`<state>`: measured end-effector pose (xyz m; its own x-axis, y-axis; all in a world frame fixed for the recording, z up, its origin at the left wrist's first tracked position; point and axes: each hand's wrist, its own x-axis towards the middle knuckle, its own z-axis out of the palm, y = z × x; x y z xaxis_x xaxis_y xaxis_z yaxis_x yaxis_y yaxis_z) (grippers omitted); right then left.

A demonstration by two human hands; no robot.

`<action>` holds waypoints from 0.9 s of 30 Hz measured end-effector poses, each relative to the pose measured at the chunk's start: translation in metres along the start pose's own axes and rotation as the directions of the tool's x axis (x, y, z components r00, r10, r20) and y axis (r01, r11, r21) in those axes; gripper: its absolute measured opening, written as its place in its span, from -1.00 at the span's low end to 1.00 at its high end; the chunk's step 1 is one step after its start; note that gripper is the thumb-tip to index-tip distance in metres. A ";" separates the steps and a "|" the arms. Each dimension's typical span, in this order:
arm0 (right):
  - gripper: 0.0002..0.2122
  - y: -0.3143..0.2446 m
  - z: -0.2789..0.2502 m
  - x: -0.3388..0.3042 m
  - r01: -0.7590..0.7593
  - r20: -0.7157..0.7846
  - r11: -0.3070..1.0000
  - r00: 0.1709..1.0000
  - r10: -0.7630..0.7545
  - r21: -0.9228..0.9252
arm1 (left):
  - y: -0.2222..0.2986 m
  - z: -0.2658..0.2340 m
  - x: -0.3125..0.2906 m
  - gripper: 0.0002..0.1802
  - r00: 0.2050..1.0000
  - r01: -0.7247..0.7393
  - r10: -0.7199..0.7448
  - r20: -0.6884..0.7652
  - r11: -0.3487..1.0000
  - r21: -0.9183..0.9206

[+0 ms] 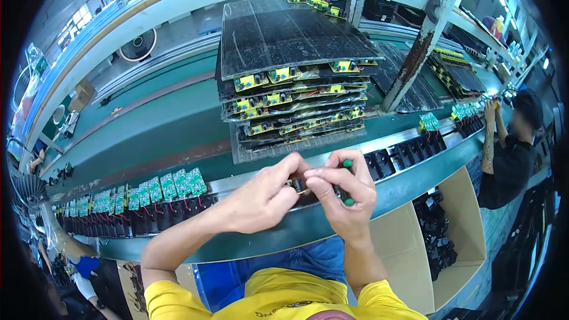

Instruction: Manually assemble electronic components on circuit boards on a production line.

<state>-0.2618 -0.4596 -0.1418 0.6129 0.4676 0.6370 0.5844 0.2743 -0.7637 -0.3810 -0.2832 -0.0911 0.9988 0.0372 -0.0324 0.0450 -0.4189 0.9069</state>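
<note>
Above the green bench's front edge, my left hand (264, 197) is closed, with thumb and forefinger pinched toward the other hand. Whatever sits in that pinch is too small to make out. My right hand (345, 192) meets it at the fingertips. Its curled fingers hold a slim tool with green handle ends (348, 202); its working end is hidden. Just below the touching fingertips, part of a small component (296, 185) shows, mostly covered. Left of my hands, green circuit boards (169, 186) stand upright on black housings (166, 220), with red wires between them.
More black housings (409, 155) line the rail to my right. Behind my hands rises a tall stack of black trays (290, 35) holding yellow-topped components. A cardboard box (394, 249) of black parts is below the bench. A metal post (415, 68) and another person (510, 154) are at right.
</note>
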 end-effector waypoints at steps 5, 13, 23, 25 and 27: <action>-0.85 0.011 -0.009 -0.011 -0.310 0.123 0.901 0.950 0.286 0.305 | -0.024 0.007 -0.004 -0.73 0.957 -0.279 0.271 -0.106 0.957 -0.079; -0.81 0.019 0.010 -0.018 -0.095 -0.074 0.989 0.992 0.104 0.115 | -0.024 0.035 -0.010 -0.81 0.969 -0.014 -0.173 -0.179 0.680 -0.733; -0.76 0.038 -0.004 -0.048 0.044 0.207 0.844 0.975 0.080 -0.534 | -0.053 -0.005 -0.010 -0.86 0.940 0.183 -0.159 -0.303 0.981 0.055; -0.76 0.040 -0.005 -0.054 0.122 0.274 0.777 0.959 0.067 -0.618 | -0.060 -0.002 -0.008 -0.87 0.937 0.214 -0.168 -0.307 0.969 0.121; -0.76 0.042 -0.001 -0.058 0.114 0.276 0.771 0.958 0.083 -0.626 | -0.069 0.000 -0.005 -0.87 0.937 0.215 -0.164 -0.307 0.967 0.140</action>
<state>-0.2720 -0.4758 -0.2107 0.4886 0.7021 0.5180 0.8535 -0.2613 -0.4509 -0.3890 -0.2544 -0.1534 0.9227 0.3823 -0.0503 0.2612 -0.5237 0.8109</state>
